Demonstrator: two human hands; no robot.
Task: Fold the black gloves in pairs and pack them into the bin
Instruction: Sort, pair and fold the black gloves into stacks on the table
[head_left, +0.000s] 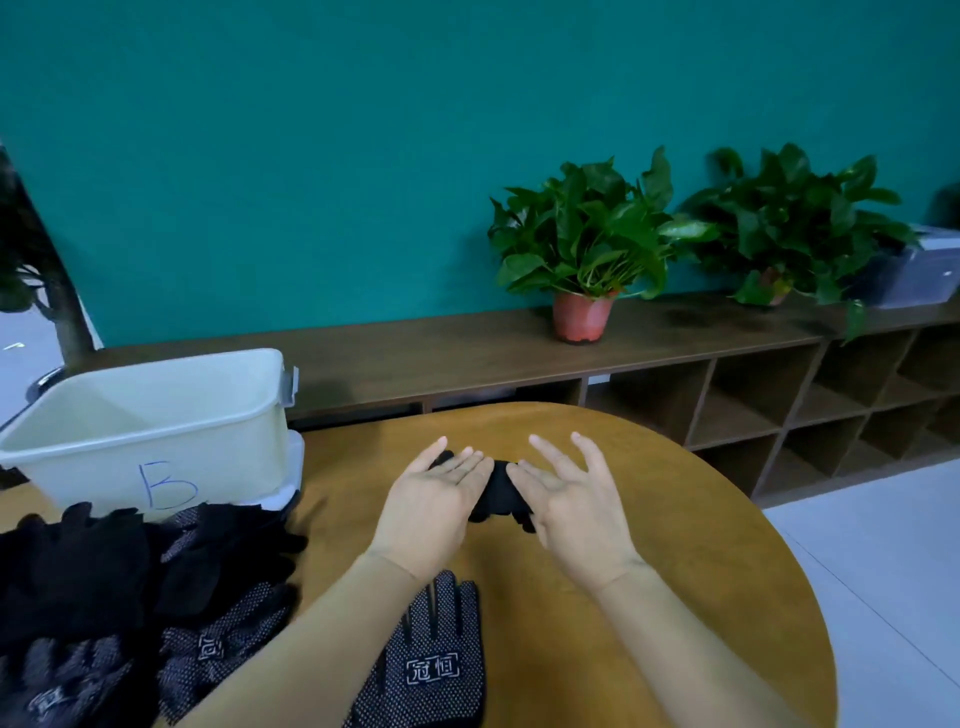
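Left hand (431, 501) and right hand (574, 501) straight-fingered, splayed, palms squeezing rolled black knit glove bundle (500, 493) between them, probably compacting the fold. Off-white rectangular plastic bin (93, 457) left of hands, near for packing; interior partly hidden.

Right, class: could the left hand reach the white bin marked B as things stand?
Probably yes. The white bin stands open-topped to the left of the left hand, with only bare tabletop between them; the glove pile lies nearer the person, off that path.
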